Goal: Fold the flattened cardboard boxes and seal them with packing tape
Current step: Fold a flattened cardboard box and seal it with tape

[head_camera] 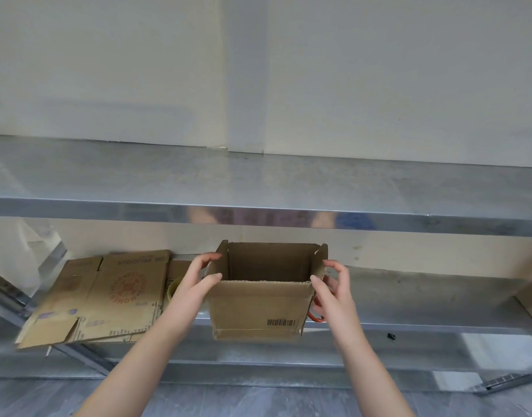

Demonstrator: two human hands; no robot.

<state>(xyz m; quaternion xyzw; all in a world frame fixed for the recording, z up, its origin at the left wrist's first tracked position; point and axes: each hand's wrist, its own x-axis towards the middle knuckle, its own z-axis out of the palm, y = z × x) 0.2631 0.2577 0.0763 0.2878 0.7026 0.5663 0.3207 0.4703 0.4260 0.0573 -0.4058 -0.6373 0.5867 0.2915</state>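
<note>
The box (258, 308), open side up, is pinched by curled fingers: left hand (198, 276) at its left edge, right hand (334, 285) opposite.

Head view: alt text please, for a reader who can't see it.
The left hand and right hand grip an open-topped cardboard box by its upper corners, at the lower metal shelf. Flattened cardboard boxes lie on that shelf to the left.

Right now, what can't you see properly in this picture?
Head view:
- Orange thing: mostly behind the open box and right hand.
- Yellowish roll: half behind the left hand.
- Small black speck: too small to name.
</note>
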